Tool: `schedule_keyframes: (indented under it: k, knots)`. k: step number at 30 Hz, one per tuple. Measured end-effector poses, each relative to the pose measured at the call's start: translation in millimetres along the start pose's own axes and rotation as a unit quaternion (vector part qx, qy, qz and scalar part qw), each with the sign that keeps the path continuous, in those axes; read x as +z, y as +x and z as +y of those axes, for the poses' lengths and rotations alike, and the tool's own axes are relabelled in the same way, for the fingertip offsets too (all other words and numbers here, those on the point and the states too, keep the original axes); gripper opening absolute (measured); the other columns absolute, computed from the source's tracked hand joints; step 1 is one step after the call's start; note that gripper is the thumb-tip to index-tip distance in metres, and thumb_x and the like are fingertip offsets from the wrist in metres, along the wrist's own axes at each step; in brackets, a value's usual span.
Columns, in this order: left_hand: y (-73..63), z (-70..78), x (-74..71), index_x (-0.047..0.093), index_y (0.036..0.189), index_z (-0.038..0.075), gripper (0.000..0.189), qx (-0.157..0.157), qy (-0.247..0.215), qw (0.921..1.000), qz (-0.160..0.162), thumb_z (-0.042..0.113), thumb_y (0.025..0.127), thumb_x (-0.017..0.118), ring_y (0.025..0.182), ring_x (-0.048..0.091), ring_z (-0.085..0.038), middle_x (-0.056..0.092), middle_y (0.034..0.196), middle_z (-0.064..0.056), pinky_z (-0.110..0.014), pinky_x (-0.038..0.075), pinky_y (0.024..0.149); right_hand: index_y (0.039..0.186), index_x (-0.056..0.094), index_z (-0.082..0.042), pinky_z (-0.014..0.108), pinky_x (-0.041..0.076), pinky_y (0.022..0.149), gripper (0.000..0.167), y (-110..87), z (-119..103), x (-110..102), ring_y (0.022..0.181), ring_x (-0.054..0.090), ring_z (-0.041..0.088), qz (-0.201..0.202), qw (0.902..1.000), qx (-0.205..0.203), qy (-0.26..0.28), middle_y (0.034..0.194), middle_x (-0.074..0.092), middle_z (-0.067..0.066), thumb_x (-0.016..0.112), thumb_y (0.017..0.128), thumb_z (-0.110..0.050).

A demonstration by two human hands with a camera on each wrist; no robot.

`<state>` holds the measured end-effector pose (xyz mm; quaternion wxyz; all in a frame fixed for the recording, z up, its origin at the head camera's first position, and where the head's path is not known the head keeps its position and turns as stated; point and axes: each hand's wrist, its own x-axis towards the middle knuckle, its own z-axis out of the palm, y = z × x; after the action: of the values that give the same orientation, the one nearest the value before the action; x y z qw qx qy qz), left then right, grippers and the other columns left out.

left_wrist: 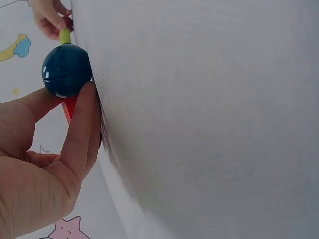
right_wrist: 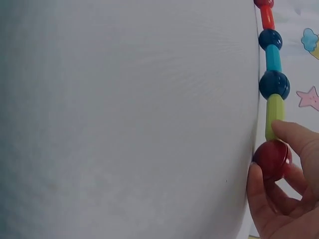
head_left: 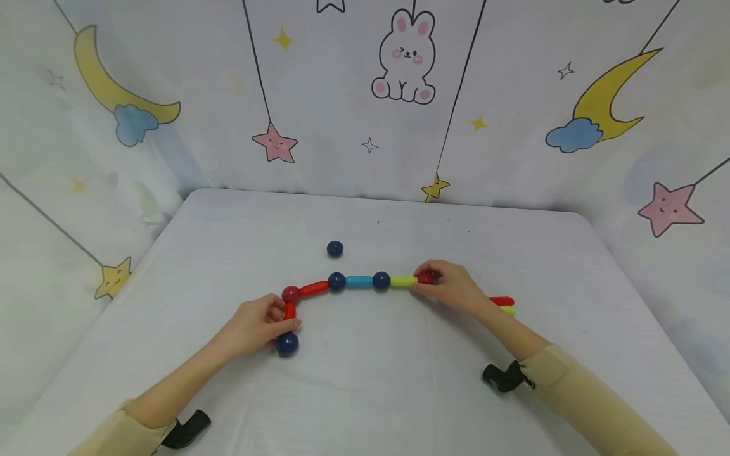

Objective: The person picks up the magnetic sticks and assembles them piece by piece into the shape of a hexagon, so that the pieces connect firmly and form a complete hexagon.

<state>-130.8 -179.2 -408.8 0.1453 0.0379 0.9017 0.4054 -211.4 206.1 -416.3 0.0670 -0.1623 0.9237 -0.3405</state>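
Observation:
A chain of balls and rods lies on the white table. My left hand (head_left: 253,324) grips the red rod (head_left: 290,310) at the chain's left end, between a red ball (head_left: 291,294) and a dark blue ball (head_left: 287,344). In the left wrist view, fingertips touch that blue ball (left_wrist: 67,70). At the other end, my right hand (head_left: 454,288) holds a dark red ball (right_wrist: 272,159), its thumb along the yellow-green rod (right_wrist: 274,114). Between the hands run another red rod (head_left: 314,289), a blue ball (head_left: 337,282), a light blue rod (head_left: 359,281) and a blue ball (head_left: 381,280).
A loose dark blue ball (head_left: 334,249) sits behind the chain. To the right, partly hidden by the right forearm, lie a red rod (head_left: 502,301) and a yellow-green rod (head_left: 509,310). A patterned cloth backdrop (head_left: 342,76) rises behind the table (head_left: 376,392).

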Motion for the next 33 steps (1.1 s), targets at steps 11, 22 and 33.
schedule_keyframes:
  k: [11, 22, 33]
  knots:
    - [-0.1, 5.1, 6.5, 0.055, 0.107, 0.001, 0.040, -0.015, -0.042, 0.9990, -0.001, 0.026, 0.084, 0.078, 0.067, 0.059, -0.016, 0.060, 0.083, -0.005, -0.029, 0.054, 0.061, 0.108, 0.068, -0.013, 0.031, 0.048, 0.072, 0.026, 5.0, -4, 2, 0.090, 0.054, 0.022, 0.010, 0.9999, -0.004, -0.007, 0.098, 0.062, 0.003, 0.075, 0.087, -0.026]
    - [2.2, 11.8, 15.4, 0.055, 0.110, 0.001, 0.048, -0.077, -0.102, 0.9918, -0.003, 0.027, 0.081, 0.081, 0.065, 0.065, -0.016, 0.063, 0.087, -0.008, -0.027, 0.055, 0.063, 0.107, 0.067, -0.011, 0.030, 0.048, 0.068, 0.026, 10.6, -8, 5, 0.086, 0.053, 0.022, 0.013, 0.9997, 0.006, -0.020, 0.093, 0.062, 0.004, 0.075, 0.087, -0.027]
    - [3.2, 16.4, 24.7, 0.053, 0.113, 0.000, 0.052, -0.096, -0.140, 0.9854, -0.009, 0.029, 0.080, 0.081, 0.066, 0.067, -0.017, 0.067, 0.087, -0.007, -0.028, 0.055, 0.065, 0.107, 0.067, -0.009, 0.028, 0.048, 0.068, 0.027, 15.3, -11, 7, 0.086, 0.054, 0.023, 0.013, 0.9998, 0.006, -0.013, 0.095, 0.062, 0.005, 0.075, 0.087, -0.025]
